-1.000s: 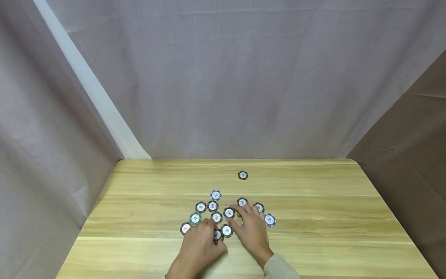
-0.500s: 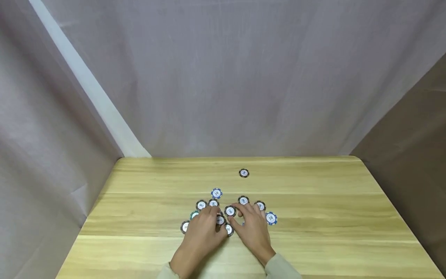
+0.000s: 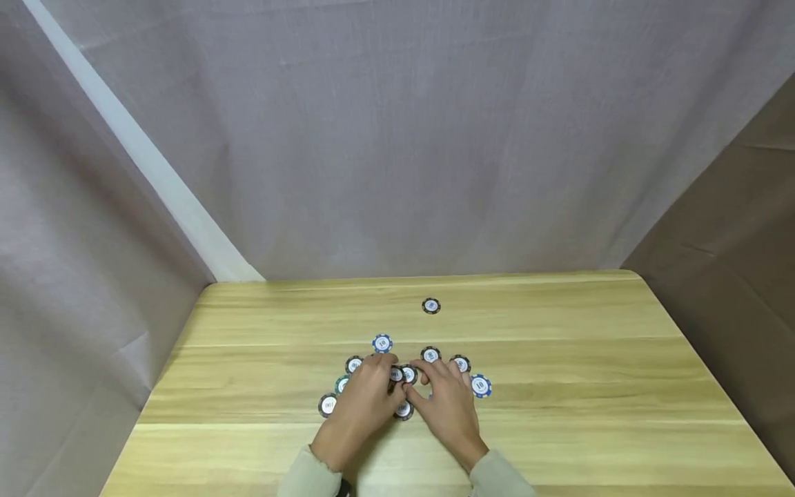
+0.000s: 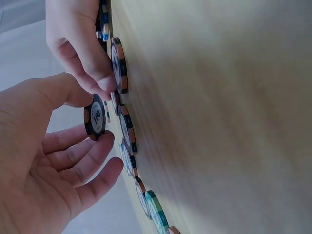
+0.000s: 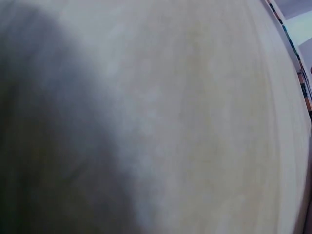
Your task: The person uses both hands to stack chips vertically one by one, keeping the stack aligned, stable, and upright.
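Observation:
My left hand (image 3: pixel 366 399) pinches a black poker chip (image 4: pixel 96 116) marked 100, thumb at one edge and fingertips at the other. The chip is raised off the table on its edge side. In the head view it overlaps the black chip (image 3: pixel 410 375) at my right hand (image 3: pixel 448 407). My right thumb and index finger sit at the edges of that second chip, which lies flat. Another black chip (image 3: pixel 404 410) lies just in front of both hands. In the right wrist view, a dark blur covers the left side and chip edges (image 5: pixel 304 91) show at the right.
Blue chips (image 3: pixel 382 343) (image 3: pixel 481 386), a green chip (image 3: pixel 341 384) and several black chips (image 3: pixel 327 405) lie flat around the hands. One black chip (image 3: pixel 431 306) sits alone farther back. Grey curtains (image 3: pixel 385 138) stand behind the wooden table (image 3: pixel 596 359).
My left hand has lifted a black chip from the near side and carried it forward and right, up to the chip at my right hand. The right hand has stayed nearly still.

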Available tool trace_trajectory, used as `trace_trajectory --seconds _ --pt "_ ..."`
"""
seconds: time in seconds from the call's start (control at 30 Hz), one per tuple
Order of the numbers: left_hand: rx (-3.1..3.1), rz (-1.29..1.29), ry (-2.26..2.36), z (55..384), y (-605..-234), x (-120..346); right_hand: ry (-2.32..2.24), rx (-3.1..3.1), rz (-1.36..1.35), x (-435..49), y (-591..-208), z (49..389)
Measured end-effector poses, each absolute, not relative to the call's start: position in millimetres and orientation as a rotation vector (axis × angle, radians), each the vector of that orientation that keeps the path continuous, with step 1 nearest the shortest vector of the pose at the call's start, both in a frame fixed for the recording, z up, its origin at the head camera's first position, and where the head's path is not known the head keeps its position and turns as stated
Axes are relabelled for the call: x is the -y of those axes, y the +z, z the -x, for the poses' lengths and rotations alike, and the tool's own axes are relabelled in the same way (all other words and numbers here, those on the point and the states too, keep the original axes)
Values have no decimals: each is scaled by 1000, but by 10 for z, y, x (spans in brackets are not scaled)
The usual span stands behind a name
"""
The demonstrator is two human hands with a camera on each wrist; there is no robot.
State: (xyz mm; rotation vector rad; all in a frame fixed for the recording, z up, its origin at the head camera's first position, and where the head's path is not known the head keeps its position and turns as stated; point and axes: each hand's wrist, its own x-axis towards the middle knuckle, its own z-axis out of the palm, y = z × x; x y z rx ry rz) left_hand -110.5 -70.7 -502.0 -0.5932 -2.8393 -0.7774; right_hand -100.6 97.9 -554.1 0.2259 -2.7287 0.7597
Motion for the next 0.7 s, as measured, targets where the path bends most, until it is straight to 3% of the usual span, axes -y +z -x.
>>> trace_trajectory --seconds 0.33,0.7 --pt "2865 671 -705 1270 -4967 651 765 2779 -229 -978 -5517 1045" --pt "2902 775 -708 1230 -4976 607 724 2748 -223 -991 -5561 994"
